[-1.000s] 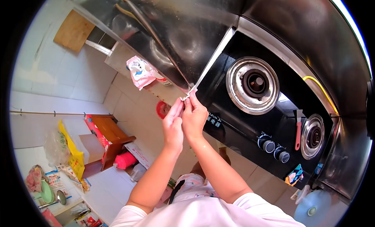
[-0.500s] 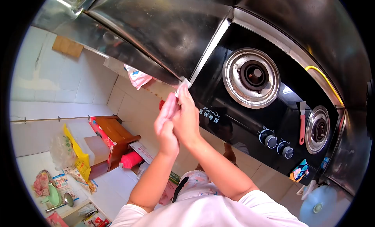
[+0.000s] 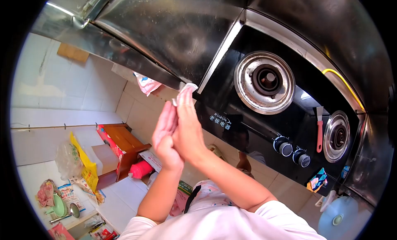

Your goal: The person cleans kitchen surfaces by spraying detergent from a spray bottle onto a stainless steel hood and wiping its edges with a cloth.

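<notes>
My left hand (image 3: 166,143) and my right hand (image 3: 188,130) are pressed palm to palm, fingers stretched out and pointing away from me. Between them sits a white tissue (image 3: 189,86). Its edges stick out at the fingertips and a small piece shows between the fingers; most of it is hidden by the palms. Both hands are in the air by the left front corner of the black gas stove (image 3: 211,95), close to the steel counter edge.
A large burner (image 3: 264,83) and a smaller one (image 3: 336,136) are on the stove. A scraper with a red handle (image 3: 319,136) lies between them, near two knobs (image 3: 285,149). At lower left are a wooden drawer box (image 3: 126,143), a yellow bag (image 3: 88,169) and a ladle (image 3: 74,210).
Both hands have shifted slightly left, still pressed together. My right hand's fingers now lie flatter over the left, and more of the white tissue shows at the fingertips.
</notes>
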A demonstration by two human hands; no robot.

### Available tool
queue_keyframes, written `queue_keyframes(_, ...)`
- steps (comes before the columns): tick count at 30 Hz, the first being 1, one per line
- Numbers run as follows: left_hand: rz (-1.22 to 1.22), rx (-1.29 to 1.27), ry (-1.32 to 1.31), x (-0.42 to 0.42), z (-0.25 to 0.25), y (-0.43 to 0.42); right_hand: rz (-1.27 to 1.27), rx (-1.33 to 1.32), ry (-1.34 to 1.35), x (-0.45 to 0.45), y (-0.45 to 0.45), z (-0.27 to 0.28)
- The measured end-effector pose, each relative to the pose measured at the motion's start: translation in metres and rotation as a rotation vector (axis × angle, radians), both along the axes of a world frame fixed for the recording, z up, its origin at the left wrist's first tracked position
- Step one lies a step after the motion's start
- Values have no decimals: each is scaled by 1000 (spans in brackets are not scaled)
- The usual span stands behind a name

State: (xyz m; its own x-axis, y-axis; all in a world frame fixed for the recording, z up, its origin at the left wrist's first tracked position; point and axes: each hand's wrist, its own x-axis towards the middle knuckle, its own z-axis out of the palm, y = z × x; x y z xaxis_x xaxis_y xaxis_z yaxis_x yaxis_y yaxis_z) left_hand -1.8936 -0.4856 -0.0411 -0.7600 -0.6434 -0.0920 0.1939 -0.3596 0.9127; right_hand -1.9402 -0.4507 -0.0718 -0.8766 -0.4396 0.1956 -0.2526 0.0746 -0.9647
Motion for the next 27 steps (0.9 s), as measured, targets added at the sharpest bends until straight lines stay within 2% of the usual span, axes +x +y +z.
queue_keyframes(4, 10, -80, 5, 3, 17, 2, -13, -28, 45, 3, -2, 12)
queue_keyframes(6, -10, -68, -99, -4, 0, 1, -32, 14, -56, -3, -1, -5)
queue_keyframes(8, -79, 21, -218, -11, -20, -4, 40, -25, -353, -17, 2, -28)
queue_keyframes(10, -94, 107, -303, -14, -28, -6, 76, -5, -415, -17, 4, -41)
queue_keyframes(13, -108, 70, -213, -4, -16, -13, 63, 0, -347, -5, 0, -21)
queue_keyframes(15, -100, -7, -120, 3, 9, -11, 61, -84, -160, 6, -3, 0)
queue_keyframes(17, -76, -62, -55, 3, 21, -6, 46, -101, -192, 7, -5, 9)
queue_keyframes(19, -81, -50, -125, -4, 10, -5, -13, -156, -412, 0, -5, 5)
queue_keyframes(22, -141, -95, -248, -9, -18, -10, 19, -11, -570, -18, -1, -38)
queue_keyframes(27, -95, -17, -249, -8, -24, -9, 31, -77, -622, 0, -5, -44)
